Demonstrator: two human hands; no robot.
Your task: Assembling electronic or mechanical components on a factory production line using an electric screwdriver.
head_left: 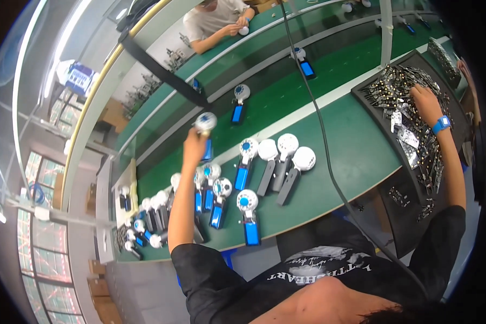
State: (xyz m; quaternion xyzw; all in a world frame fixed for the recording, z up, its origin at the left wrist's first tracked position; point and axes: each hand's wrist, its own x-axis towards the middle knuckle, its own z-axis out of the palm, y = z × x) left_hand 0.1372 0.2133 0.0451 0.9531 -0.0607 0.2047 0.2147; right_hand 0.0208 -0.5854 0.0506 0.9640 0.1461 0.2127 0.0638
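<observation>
From the head camera, the person's left hand (193, 144) is stretched out over the far part of the green table (356, 156), its grip closed around the blue handle of a small handheld fan (206, 125) whose white round head rises above the fingers. The fan is held up in the air, left of centre, above the near edge of the dark conveyor belt (264, 81) that runs along the far side of the table.

The right hand (425, 103) reaches to the right into a black tray (362, 89) heaped with small metal and black parts (399, 86); the fingers are bent down among the parts, and I cannot tell whether they grip any. A blue wristband (441, 123) sits on that wrist.

On the table between the arms lie more fans: a group with grey handles (282, 167) and others with blue handles (245, 162), and a crowded cluster (151, 216) at the near left. A black cable (321, 135) crosses the table. Further fans ride on the belt (238, 102). At the far side another person (216, 21) works with both hands.
</observation>
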